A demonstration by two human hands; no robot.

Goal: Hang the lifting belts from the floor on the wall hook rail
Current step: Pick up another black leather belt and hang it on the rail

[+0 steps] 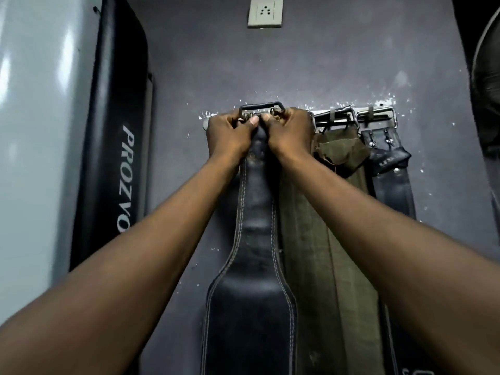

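Observation:
A black leather lifting belt (pixel 251 280) with pale stitching hangs down the grey wall, its metal buckle (pixel 261 107) up at the left end of the chrome hook rail (pixel 378 115). My left hand (pixel 230 133) and my right hand (pixel 290 131) both grip the belt's top end just under the buckle, thumbs touching. An olive canvas belt (pixel 324 239) hangs from the rail right beside it, partly behind my right forearm. A second black leather belt (pixel 392 182) hangs at the rail's right end.
A black padded gym bench (pixel 116 131) marked PROZVO stands upright against the wall on the left, next to a grey panel (pixel 35 131). A wall socket (pixel 265 12) sits above the rail. A dark round object (pixel 487 77) fills the right edge.

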